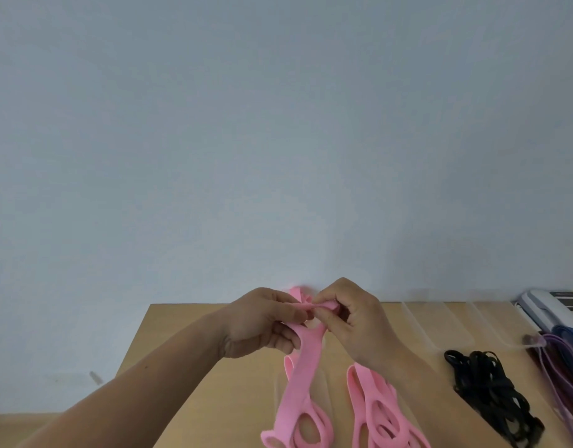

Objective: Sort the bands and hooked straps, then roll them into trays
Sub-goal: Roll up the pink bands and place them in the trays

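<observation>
Gripping the top end of the pink band (pixel 302 370) in both hands, left hand (pixel 262 321) and right hand (pixel 353 318) close together above the table (pixel 178 315), you risk the roll's first turn springing loose if either pinch eases. Count: one pink pile (pixel 375 412) at the near edge, one black strap heap (pixel 485 389) rightward, at least two clear trays (pixel 437 324) along the far edge.

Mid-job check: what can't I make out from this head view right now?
All in the head view:
Top end of the pink band: hidden inside the grip of the left hand and right hand, so how far it is rolled is unclear.
Lower ends of the loose pink bands: cut off by the bottom edge.
Hooks on the black straps: too small in the dark tangle.
Contents of the clear trays: faint, see-through.
Purple bands: cut off by the right edge.
</observation>
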{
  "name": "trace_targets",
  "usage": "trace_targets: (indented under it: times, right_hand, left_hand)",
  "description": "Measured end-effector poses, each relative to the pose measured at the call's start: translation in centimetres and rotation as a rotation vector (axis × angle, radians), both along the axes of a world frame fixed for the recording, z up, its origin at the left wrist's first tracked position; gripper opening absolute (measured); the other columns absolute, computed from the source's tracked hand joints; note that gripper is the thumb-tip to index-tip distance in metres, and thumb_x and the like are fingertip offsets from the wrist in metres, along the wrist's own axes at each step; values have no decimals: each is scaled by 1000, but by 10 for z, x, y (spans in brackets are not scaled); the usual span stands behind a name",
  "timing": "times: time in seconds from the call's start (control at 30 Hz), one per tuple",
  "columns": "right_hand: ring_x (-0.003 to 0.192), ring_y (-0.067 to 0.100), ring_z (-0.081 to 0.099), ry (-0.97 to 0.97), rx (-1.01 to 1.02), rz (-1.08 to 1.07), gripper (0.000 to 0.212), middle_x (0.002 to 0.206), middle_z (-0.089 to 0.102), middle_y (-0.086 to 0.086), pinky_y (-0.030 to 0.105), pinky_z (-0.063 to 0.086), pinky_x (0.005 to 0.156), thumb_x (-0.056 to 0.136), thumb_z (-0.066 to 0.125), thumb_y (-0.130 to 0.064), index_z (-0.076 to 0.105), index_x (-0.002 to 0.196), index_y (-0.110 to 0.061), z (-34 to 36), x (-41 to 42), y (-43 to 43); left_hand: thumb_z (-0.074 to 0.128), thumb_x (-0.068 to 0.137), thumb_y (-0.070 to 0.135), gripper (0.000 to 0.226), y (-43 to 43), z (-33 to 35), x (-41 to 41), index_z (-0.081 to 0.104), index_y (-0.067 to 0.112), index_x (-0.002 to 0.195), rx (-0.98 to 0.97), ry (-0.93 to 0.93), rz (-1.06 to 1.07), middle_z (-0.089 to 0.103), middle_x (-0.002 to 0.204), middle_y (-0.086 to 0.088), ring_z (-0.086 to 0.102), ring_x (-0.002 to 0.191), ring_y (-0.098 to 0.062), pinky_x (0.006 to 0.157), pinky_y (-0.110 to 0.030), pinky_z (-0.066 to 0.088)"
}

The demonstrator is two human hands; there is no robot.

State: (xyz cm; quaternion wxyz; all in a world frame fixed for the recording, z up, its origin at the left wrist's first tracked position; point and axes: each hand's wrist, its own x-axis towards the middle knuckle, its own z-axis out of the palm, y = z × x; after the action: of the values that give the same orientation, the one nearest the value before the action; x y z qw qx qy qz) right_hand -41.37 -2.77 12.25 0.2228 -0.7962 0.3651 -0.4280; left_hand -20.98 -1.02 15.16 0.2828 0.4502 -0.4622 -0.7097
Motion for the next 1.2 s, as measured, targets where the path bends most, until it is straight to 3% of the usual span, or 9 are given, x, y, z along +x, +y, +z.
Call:
trace_targets:
  times: [0.1, 0.23, 0.37, 0.47, 0.57, 0.73, 0.93, 1.13, 1.2]
  right_hand:
    - [70, 8, 58, 9, -44, -3, 19, 81, 58, -14, 12, 43, 62, 83, 74, -2, 70, 90, -19, -3, -2, -2]
    - [74, 10, 60, -3, -40, 3, 15, 84, 61, -9, 15, 46, 64, 83, 74, -6, 70, 91, -19, -6, -1, -2]
    - [73, 18, 62, -155, 277, 37, 13, 82, 63, -3, 34, 56, 65, 85, 75, -15, 69, 92, -24, -7, 1, 0]
    - [68, 18, 66, -276, 497, 131, 10, 82, 69, 0, 29, 55, 63, 86, 71, -25, 69, 96, -27, -5, 5, 3]
    - [61, 19, 67, -267, 549, 136, 10, 74, 72, 6, 30, 54, 58, 92, 68, -17, 70, 95, -26, -3, 6, 4]
    - [58, 18, 65, -255, 493, 102, 12, 68, 69, 5, 27, 52, 54, 92, 68, -12, 70, 93, -23, 1, 5, 6]
    - [63, 3, 63, -144, 409, 85, 22, 70, 67, -16, 16, 49, 60, 89, 70, -9, 69, 91, -31, 4, 4, 12]
    - [75, 18, 68, -57, 232, 21, 28, 81, 72, -1, 37, 58, 70, 85, 74, -6, 69, 90, -33, 1, 5, 13]
    - [75, 17, 67, -73, 209, 3, 35, 82, 71, -3, 36, 58, 71, 84, 75, -5, 68, 89, -38, 0, 6, 12]
  left_hand:
    - [63, 89, 27, 42, 1, 1, -4, 65, -9, 110, 0, -24, 30, 65, 84, -14, 62, 64, -23, 60, -29, 53]
    - [62, 95, 15, 24, 1, 2, -4, 67, -6, 103, -63, -53, 80, 67, 83, -15, 59, 60, -22, 57, -28, 51]
    - [68, 90, 5, 19, 0, 0, -2, 67, -7, 104, -130, -98, 144, 69, 83, -15, 58, 61, -22, 56, -26, 50]
    - [71, 88, 7, 14, 0, -1, -3, 67, -1, 99, -248, -186, 165, 69, 79, -12, 60, 61, -20, 58, -26, 51]
    - [72, 88, 13, 9, 2, -2, -5, 69, 7, 94, -390, -288, 148, 71, 84, -14, 61, 65, -17, 61, -27, 51]
    - [71, 89, 10, 20, 5, -4, -3, 61, 0, 102, -309, -188, 179, 72, 90, -18, 65, 73, -25, 67, -33, 55]
    - [68, 93, 16, 15, 6, 1, 2, 65, 1, 95, -171, -146, 19, 74, 94, -18, 66, 72, -23, 62, -28, 55]
    - [64, 86, 21, 14, 8, 3, 0, 69, 8, 89, -21, 32, -6, 71, 92, -17, 64, 74, -25, 66, -31, 56]
    - [66, 84, 24, 18, 9, 1, -2, 69, 7, 88, 3, 70, 40, 69, 91, -18, 62, 74, -26, 67, -32, 56]
